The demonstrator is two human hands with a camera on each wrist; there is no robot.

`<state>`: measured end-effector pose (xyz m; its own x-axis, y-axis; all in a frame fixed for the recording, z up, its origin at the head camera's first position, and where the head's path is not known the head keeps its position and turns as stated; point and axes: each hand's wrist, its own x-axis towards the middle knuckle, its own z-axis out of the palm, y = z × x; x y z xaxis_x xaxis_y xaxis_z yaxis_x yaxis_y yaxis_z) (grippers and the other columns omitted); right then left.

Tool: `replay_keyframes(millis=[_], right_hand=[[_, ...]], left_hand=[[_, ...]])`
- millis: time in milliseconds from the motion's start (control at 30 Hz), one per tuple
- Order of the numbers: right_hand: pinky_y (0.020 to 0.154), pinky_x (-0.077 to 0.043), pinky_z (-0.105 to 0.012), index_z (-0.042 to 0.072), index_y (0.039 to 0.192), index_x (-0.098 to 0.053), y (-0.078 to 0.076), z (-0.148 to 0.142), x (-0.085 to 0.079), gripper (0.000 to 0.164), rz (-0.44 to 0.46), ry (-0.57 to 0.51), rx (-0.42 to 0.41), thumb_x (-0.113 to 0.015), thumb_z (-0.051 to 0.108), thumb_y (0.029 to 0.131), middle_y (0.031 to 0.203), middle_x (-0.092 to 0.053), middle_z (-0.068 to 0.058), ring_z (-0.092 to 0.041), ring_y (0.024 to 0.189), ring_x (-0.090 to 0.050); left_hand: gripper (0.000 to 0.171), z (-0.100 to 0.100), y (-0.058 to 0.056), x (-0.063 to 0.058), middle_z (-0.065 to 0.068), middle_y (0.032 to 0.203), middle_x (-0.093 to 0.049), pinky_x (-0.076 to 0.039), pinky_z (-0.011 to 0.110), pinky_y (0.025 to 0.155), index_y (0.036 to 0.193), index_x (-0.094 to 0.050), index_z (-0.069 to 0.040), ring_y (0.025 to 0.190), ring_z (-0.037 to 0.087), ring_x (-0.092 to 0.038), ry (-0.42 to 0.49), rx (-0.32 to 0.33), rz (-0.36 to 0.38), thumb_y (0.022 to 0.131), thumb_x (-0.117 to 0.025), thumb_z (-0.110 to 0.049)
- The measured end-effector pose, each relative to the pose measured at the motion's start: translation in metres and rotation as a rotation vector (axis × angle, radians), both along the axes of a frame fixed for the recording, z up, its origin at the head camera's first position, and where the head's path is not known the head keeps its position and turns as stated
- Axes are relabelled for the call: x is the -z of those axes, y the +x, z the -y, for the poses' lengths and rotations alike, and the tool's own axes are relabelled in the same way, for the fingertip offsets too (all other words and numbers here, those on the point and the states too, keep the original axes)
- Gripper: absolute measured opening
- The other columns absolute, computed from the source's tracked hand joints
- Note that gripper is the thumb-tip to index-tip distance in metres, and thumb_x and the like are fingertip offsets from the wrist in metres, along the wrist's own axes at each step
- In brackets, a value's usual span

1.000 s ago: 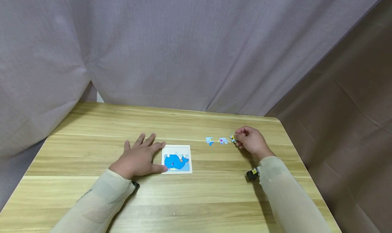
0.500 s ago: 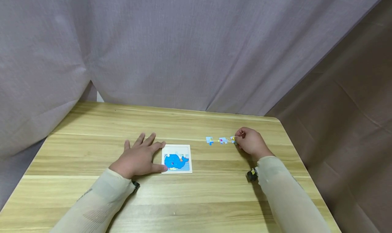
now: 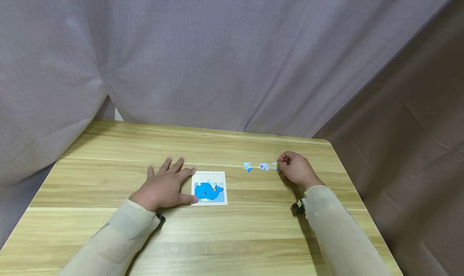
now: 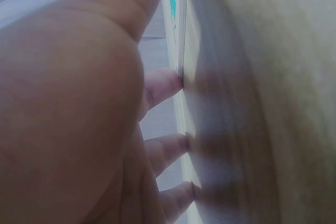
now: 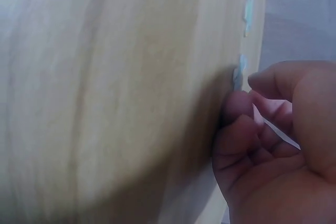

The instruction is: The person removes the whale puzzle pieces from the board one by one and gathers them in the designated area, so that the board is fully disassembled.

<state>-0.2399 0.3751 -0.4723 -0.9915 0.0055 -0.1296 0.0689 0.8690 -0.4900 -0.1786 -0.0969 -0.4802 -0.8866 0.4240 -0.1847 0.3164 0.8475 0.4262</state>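
In the head view my left hand (image 3: 161, 187) lies spread at the left side of a square puzzle board (image 3: 225, 191). Its thumb rests on the board's near left corner, and the index fingertip touches the far left corner. A blue whale picture partly fills the board; a pale bare strip runs along its far side. At the right, my right hand (image 3: 297, 169) pinches a small puzzle piece (image 3: 275, 165) with yellow on it, close to the tabletop. The fingers cover part of that piece. In the right wrist view the puzzle piece (image 5: 238, 74) shows at the curled fingertips.
Two loose puzzle pieces lie left of the right hand: a light blue piece with a pink mark (image 3: 264, 167) and one with a blue tab (image 3: 247, 166). The wooden table (image 3: 235, 235) ends at a grey curtain (image 3: 199, 66).
My right hand has shifted slightly left and nearer, and its fingers now cover more of the yellow-marked puzzle piece. The left hand and board stay where they were.
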Motion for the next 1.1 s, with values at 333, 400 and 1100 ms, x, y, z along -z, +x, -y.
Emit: replay_keyframes(millis=[333, 400, 1100], right_hand=[[0.062, -0.048, -0.035, 0.017, 0.121, -0.071, -0.001, 0.027, -0.019, 0.017, -0.092, 0.001, -0.063, -0.067, 0.03, 0.111, 0.087, -0.068, -0.004, -0.018, 0.063, -0.058], [0.058, -0.046, -0.034, 0.018, 0.119, -0.072, 0.0, 0.038, -0.023, 0.014, -0.112, -0.005, -0.085, -0.068, 0.029, 0.11, 0.085, -0.065, -0.003, -0.017, 0.06, -0.052], [0.069, -0.051, -0.027, 0.018, 0.107, -0.076, 0.038, 0.187, -0.019, 0.004, -0.11, -0.002, -0.55, -0.074, 0.022, 0.106, 0.077, -0.062, 0.01, -0.004, 0.066, -0.054]], left_hand=[[0.098, 0.001, 0.0, 0.002, 0.014, 0.189, -0.022, -0.007, 0.096, 0.122, 0.173, -0.047, -0.036, 0.174, 0.055, -0.012, -0.004, -0.002, -0.009, 0.091, -0.077, -0.081], [0.098, 0.001, 0.0, 0.002, 0.014, 0.189, -0.022, -0.006, 0.096, 0.122, 0.173, -0.047, -0.036, 0.174, 0.055, -0.012, -0.003, -0.001, -0.008, 0.091, -0.077, -0.081], [0.099, -0.001, -0.001, 0.0, 0.015, 0.188, -0.023, -0.008, 0.097, 0.121, 0.173, -0.047, -0.036, 0.173, 0.055, -0.013, -0.01, -0.002, -0.016, 0.09, -0.077, -0.082]])
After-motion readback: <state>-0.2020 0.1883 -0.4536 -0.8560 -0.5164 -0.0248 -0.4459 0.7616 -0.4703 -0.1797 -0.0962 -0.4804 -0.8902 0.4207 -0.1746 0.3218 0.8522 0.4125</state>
